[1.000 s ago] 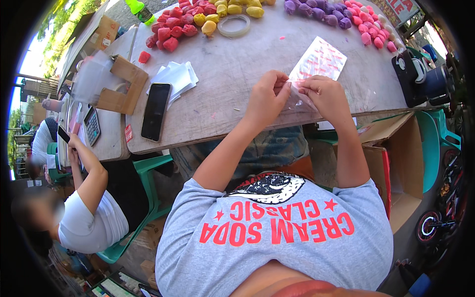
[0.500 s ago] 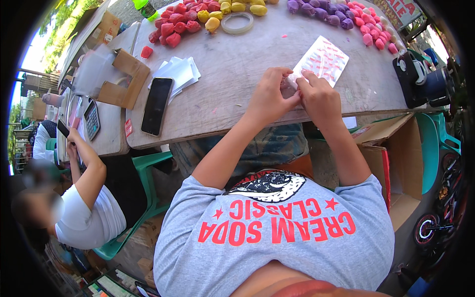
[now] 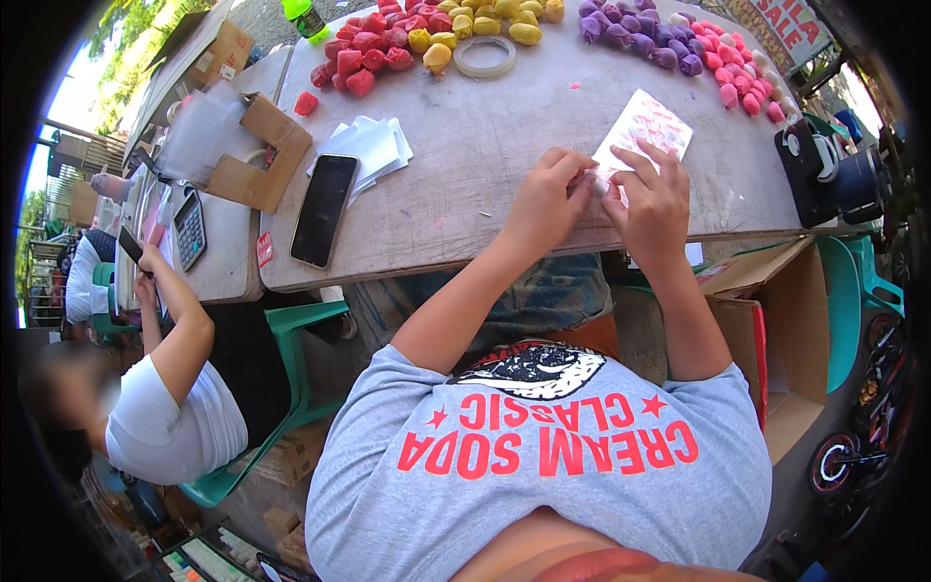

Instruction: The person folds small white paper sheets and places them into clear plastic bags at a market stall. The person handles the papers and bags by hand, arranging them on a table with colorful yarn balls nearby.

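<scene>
a white packet with pink print (image 3: 648,128) lies flat on the grey table (image 3: 504,145), its long axis slanting from lower left to upper right. two hands meet at its lower corner: the left hand (image 3: 545,202) and right hand (image 3: 652,201), fingers curled narrow, pinch that edge. one black phone (image 3: 324,208) lies well apart to the left.

Outdoor market stall: worn grey surface (image 3: 485,165) with rows of coloured wrapped goods (image 3: 388,44) along top of frame, calculator (image 3: 189,229) at left, cardboard boxes (image 3: 776,330) right, trees upper left.
</scene>
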Tool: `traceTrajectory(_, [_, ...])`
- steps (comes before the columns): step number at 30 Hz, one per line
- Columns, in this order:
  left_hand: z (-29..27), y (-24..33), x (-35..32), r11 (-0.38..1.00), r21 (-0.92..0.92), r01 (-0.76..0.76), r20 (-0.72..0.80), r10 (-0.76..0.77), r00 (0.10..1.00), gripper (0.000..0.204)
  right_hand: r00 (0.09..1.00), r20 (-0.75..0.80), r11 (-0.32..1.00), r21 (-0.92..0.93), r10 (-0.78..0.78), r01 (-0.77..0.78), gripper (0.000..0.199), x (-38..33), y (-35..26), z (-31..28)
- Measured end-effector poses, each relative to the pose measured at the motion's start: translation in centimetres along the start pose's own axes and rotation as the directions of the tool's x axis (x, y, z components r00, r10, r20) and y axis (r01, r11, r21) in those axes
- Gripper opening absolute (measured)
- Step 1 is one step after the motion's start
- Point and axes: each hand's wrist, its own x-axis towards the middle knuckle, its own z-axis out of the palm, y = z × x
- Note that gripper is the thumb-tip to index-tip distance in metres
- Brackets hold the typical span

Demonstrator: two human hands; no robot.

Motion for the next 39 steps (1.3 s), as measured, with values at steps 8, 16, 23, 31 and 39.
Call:
traceTrajectory(8, [0.1, -0.5, 0.1, 0.988, -0.073, 0.133, -0.036, -0.136, 0.99, 0.023, 1.0, 0.002, 0.999, 0.037, 0.015, -0.015, 0.008, -0.1, -0.3, -0.6])
traceTrajectory(16, [0.2, 0.6, -0.7, 0.694, 0.595, -0.404, -0.022, 0.517, 0.856, 0.02, 0.998, 0.036, 0.99, 0.133, 0.048, -0.053, 0.008, -0.5, 0.1, -0.7])
traceTrajectory(23, [-0.5, 0.4, -0.2, 0.595, 0.678, -0.43, 0.121, 0.487, 0.865, 0.016, 0.997, 0.045, 0.997, 0.037, 0.062, -0.063, 0.017, -2.1, -0.2, -1.3])
traceTrajectory(31, [-0.4, 0.9, -0.2, 0.499, 0.685, -0.531, 0.265, 0.508, 0.82, 0.01, 0.993, 0.075, 0.987, 0.127, 0.093, -0.102, 0.024, -3.5, 0.4, -1.6])
traceTrajectory(39, [-0.7, 0.3, 0.2, 0.434, 0.594, -0.677, 0.342, 0.626, 0.701, 0.013, 0.972, 0.192, 0.955, 0.238, 0.134, -0.179, 0.031, -4.1, 1.3, -2.3])
